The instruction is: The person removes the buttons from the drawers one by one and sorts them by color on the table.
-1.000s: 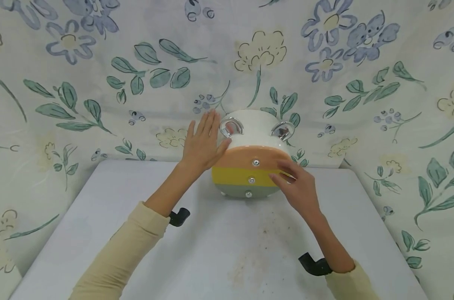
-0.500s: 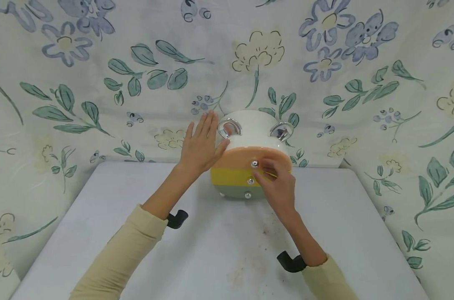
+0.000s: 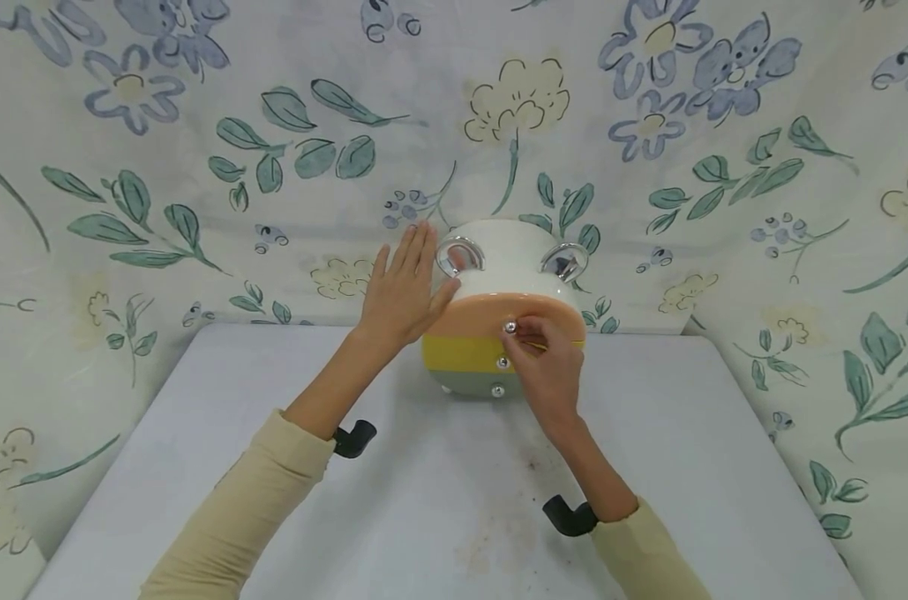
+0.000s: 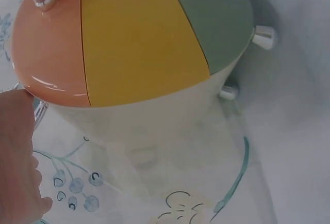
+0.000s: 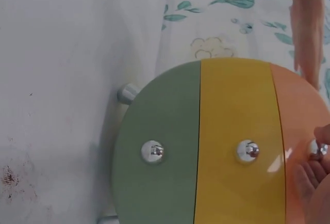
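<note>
A rounded white drawer box (image 3: pixel 502 254) stands at the back of the table, its front split into orange, yellow and green drawers. Each drawer has a round silver knob. My right hand (image 3: pixel 550 367) pinches the orange drawer's knob (image 5: pixel 315 150), thumb on one side and fingers on the other. The orange drawer (image 4: pixel 49 64) sits flush with the yellow drawer (image 4: pixel 134 43). My left hand (image 3: pixel 401 287) lies against the box's upper left side with straight fingers, thumb at the orange drawer's edge. The green drawer (image 5: pixel 160 115) is lowest.
Two ring-like silver ears (image 3: pixel 566 262) stick up from the box top. Short silver feet (image 4: pixel 264 37) carry it on the white table (image 3: pixel 424 500), which has brownish specks in front. A flower-patterned cloth (image 3: pixel 289 208) hangs close behind. Black curved pieces (image 3: pixel 570 517) sit at both wrists.
My right hand has moved left from the right part of the drawer fronts and taken hold of the orange drawer's knob. My left hand has stayed against the box.
</note>
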Available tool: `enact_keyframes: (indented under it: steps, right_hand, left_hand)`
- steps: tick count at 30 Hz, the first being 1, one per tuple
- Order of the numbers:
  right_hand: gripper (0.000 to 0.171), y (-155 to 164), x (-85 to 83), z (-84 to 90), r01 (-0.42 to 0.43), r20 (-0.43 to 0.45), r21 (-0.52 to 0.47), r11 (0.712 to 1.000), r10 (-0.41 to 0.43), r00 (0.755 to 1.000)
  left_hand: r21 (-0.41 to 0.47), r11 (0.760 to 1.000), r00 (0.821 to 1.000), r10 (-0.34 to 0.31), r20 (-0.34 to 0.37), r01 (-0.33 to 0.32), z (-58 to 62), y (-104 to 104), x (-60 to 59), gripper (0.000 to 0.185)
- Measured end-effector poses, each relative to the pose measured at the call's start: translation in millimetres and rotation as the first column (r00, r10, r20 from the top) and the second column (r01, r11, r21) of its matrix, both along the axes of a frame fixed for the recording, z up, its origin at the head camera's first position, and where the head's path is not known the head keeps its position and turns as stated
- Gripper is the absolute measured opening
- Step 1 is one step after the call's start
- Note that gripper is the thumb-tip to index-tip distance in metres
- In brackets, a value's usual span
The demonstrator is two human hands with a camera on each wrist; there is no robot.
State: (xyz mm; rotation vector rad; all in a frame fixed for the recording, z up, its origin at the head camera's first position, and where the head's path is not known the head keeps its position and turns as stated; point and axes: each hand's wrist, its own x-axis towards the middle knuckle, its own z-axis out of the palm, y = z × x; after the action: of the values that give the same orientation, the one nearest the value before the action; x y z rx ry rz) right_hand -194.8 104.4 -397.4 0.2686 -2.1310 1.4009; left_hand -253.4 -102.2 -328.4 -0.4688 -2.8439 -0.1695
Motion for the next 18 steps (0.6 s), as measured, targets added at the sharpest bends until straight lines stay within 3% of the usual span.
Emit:
enact_keyframes:
  steps: [11,18]
  right_hand:
    - [0.022,3.2,-3.7,-2.8,0.042,-0.075,0.048,0.998,-0.038,0.996]
    - [0.019,4.2,2.4,-6.5,0.029,-0.136,0.078,0.997,-0.018,0.991]
  left_hand:
    - [-0.010,1.000,1.000,0.003,0.009,-0.003,-0.5,4.6,-3.2,0.079]
    - [0.013,1.000,1.000,-0.002,0.023,0.002,-2.4,1.8,-3.2,0.079]
